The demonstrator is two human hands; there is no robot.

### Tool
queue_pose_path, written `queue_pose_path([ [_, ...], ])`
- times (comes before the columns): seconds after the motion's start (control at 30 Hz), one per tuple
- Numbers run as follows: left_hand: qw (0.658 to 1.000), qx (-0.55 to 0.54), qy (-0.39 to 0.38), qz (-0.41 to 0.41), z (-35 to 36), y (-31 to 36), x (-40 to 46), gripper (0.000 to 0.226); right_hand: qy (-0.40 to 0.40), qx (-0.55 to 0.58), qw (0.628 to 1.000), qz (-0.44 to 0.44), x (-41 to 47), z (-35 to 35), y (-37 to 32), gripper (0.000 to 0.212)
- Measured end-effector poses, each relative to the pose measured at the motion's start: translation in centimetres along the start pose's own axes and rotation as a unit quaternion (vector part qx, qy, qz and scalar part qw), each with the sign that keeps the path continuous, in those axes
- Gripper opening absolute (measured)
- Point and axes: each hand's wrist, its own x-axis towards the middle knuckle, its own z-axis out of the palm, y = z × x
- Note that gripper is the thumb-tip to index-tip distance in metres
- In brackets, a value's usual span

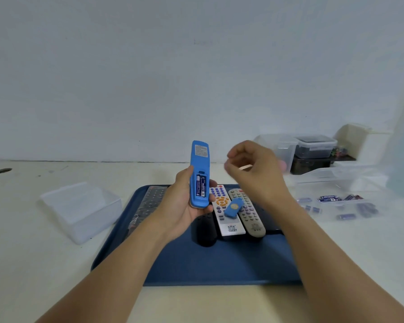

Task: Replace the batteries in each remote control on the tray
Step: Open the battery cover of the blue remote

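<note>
My left hand [184, 201] grips a blue remote [198, 169] upright, back side toward me. Its battery bay is uncovered and two blue batteries [201, 185] sit inside. My right hand [254, 171] hovers just right of the remote with fingers loosely curled and blurred; nothing shows in it. The remote's blue battery cover [234, 207] lies across a white remote [224, 210] and a grey remote [247, 212] on the dark blue tray [219, 264]. A black remote [204, 229] lies left of them, and a dark remote [149, 203] in plastic wrap lies at the tray's left side.
An empty clear plastic bin [79, 208] stands left of the tray. A clear bin [336, 201] at the right holds several blue batteries. Stacked clear and dark containers [313, 150] stand at the back right against the white wall.
</note>
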Motion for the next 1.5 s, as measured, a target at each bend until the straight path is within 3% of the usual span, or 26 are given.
queue_pose_path([
  [0.13, 1.000, 0.013, -0.018, 0.009, -0.1, -0.2, 0.2, 0.049, -0.096, 0.008, 0.994, -0.051, -1.3, 2.5, -0.9, 0.026],
  [0.4, 0.999, 0.003, -0.034, 0.024, -0.2, -0.7, 0.2, 0.041, -0.078, -0.036, 0.994, -0.067, -1.8, 3.8, 0.2, 0.021],
  [0.63, 0.997, 0.063, 0.011, 0.050, -0.4, -0.9, 0.1, 0.025, -0.074, -0.067, 0.992, -0.074, -1.9, 4.8, 0.5, 0.021],
  [0.93, 0.994, 0.079, 0.016, 0.067, -0.6, -0.7, 0.2, 0.033, -0.074, -0.068, 0.992, -0.077, -1.4, 5.7, 0.3, 0.016],
  [1.5, 0.990, 0.122, 0.021, 0.067, 0.1, -1.2, -0.1, 0.026, -0.068, -0.084, 0.991, -0.083, -1.1, 5.9, 0.7, 0.025],
])
